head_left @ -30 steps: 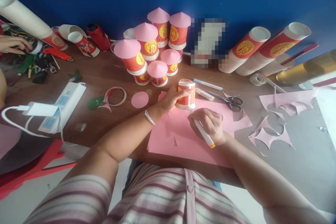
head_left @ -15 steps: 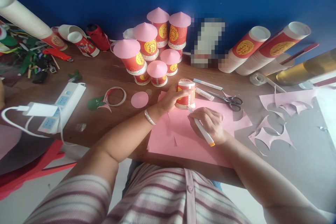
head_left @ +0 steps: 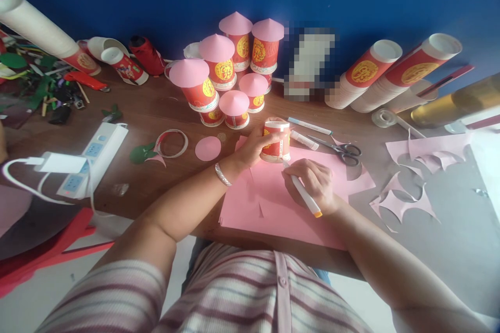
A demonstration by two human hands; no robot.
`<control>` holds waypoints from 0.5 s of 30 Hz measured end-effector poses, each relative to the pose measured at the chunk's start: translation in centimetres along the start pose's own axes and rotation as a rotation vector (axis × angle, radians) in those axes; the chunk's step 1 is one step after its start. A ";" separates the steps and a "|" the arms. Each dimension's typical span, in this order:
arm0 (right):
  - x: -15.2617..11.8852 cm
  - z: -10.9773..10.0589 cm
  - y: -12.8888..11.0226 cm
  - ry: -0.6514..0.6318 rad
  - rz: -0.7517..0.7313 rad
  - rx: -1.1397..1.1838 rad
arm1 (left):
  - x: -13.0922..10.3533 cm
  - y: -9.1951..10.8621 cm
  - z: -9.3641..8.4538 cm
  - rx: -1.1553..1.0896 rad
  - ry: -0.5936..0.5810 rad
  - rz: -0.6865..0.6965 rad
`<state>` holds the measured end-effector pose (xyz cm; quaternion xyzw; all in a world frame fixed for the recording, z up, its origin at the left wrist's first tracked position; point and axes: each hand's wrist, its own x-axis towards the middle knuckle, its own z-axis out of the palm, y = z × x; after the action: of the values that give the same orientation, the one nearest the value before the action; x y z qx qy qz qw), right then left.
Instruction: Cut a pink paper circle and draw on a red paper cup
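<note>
My left hand [head_left: 255, 146] is wrapped round a red paper cup [head_left: 276, 150] with a white rim, above a stack of pink paper [head_left: 242, 203]. In my right hand [head_left: 312, 182] is a white marker with an orange end [head_left: 307, 197], its tip close to the cup's lower edge; whether it touches cannot be made out. Behind the cup stand several red cups with pink cone tops [head_left: 233, 103]. A glue stick [head_left: 304, 140], a blue-capped marker [head_left: 310, 125] and scissors [head_left: 347, 154] lie to the right of the cup.
Pink paper scraps [head_left: 402, 203] and a tape roll [head_left: 383, 117] lie at the right, with long cup stacks [head_left: 365, 70] behind. A power strip [head_left: 94, 158], a ring [head_left: 171, 144] and a pink disc [head_left: 208, 149] are at the left. Clutter fills the far left.
My right hand and the marker have shifted slightly to the right along the cup's lower edge. My left hand and the cup look almost unmoved.
</note>
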<state>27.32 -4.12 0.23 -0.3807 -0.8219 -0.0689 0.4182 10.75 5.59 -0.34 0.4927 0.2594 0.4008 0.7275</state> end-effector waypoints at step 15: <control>-0.5 0.3 1.5 0.082 0.071 0.038 | -0.4 0.6 0.4 -0.076 0.033 -0.057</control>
<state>28.30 -3.25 -0.61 -0.3986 -0.7911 -0.0538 0.4608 10.66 5.19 0.36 0.4505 0.2700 0.3975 0.7524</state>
